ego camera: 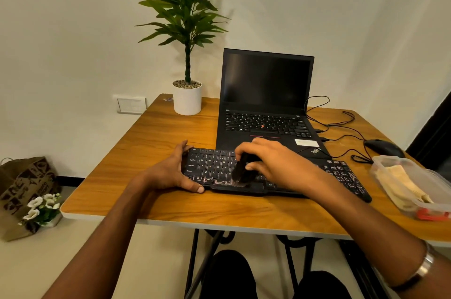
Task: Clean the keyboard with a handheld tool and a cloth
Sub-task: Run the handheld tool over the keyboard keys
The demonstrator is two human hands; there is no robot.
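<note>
A black keyboard (341,175) lies across the wooden table (156,142) in front of an open laptop. My left hand (170,171) grips the keyboard's left end, thumb at the front edge and fingers at the back. My right hand (273,162) holds a small dark brush (240,171) over the middle keys. Its blurred bristles touch the bottom key row, where pale dust shows. A folded yellowish cloth (400,184) lies in a clear plastic container (380,164) at the right.
The black laptop (266,103) stands open behind the keyboard. A black mouse (383,148) and tangled cables (341,125) lie at the back right. A potted plant (187,98) stands at the back left. On the floor at left are a paper bag (22,186) and white flowers (41,208).
</note>
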